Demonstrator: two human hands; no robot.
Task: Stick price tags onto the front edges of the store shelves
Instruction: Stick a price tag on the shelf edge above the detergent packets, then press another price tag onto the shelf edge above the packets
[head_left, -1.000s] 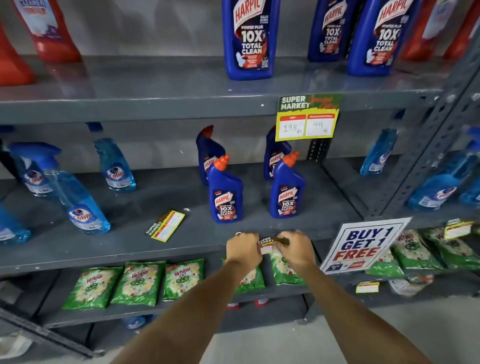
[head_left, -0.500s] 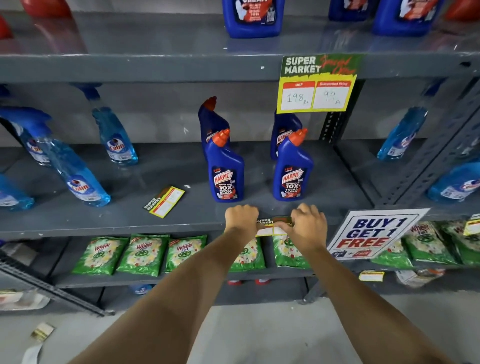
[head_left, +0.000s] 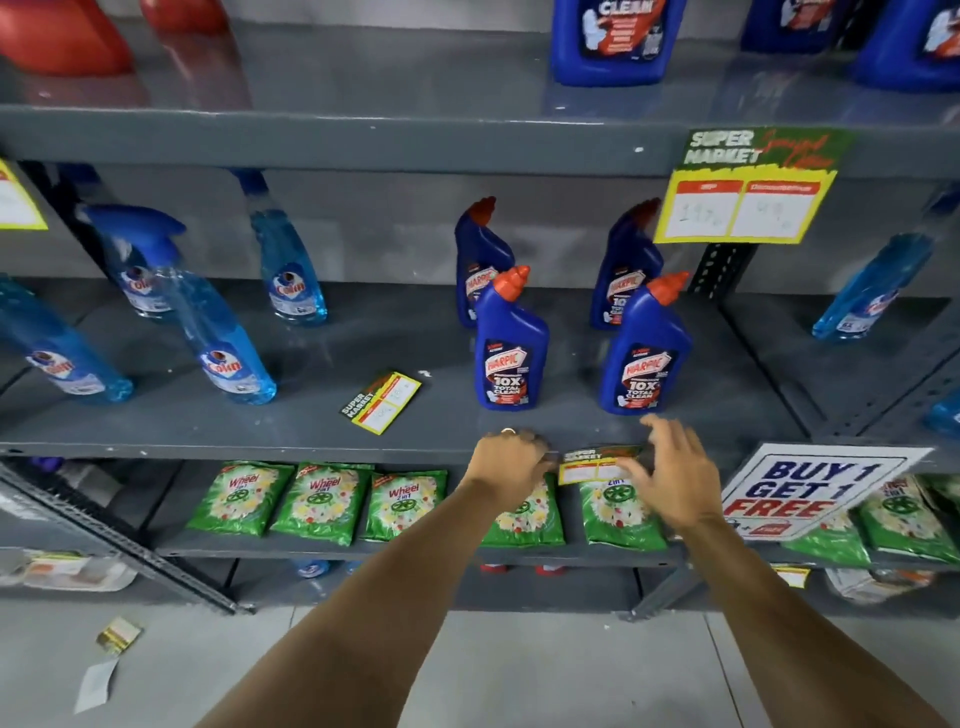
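A small green-and-yellow price tag (head_left: 592, 464) sits on the front edge of the middle grey shelf (head_left: 260, 451). My left hand (head_left: 506, 465) is curled at the tag's left end, and whether its fingers still pinch the tag is hidden. My right hand (head_left: 672, 475) hovers at the tag's right end with fingers spread, its fingertips over that corner. A second loose price tag (head_left: 382, 401) lies flat on the middle shelf, to the left of two blue Harpic bottles (head_left: 511, 345). A larger tag (head_left: 748, 189) hangs from the upper shelf edge.
Blue Colin spray bottles (head_left: 218, 332) stand on the left of the middle shelf. Green Wheel packets (head_left: 317, 501) lie on the shelf below. A "Buy 1 Get 1 Free" sign (head_left: 810, 491) hangs at the right. Paper scraps (head_left: 117, 635) lie on the floor.
My right hand has opened and lifted off the tag, fingers now spread. The tag stays against the shelf edge. The view has swung left and down.
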